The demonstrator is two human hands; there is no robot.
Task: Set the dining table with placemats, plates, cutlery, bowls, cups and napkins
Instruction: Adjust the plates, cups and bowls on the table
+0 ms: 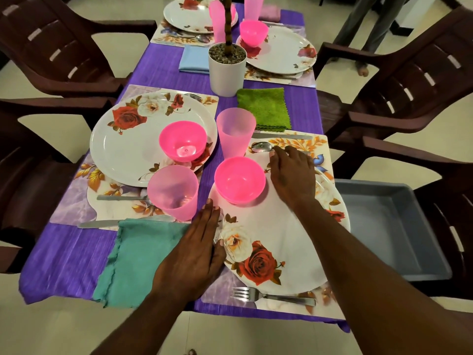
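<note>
Pink bowl (240,179) sits on the near floral plate (276,226), by the right hand (291,172); both hands lie flat and open, holding nothing. Left hand (194,249) flanks the rim. Nudging the plate could slide the bowl or tip the pink cup (174,192).

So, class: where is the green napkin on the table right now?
In the head view, the green napkin lies right of centre on the purple tablecloth, just right of the white plant pot and behind a pink cup.
</note>
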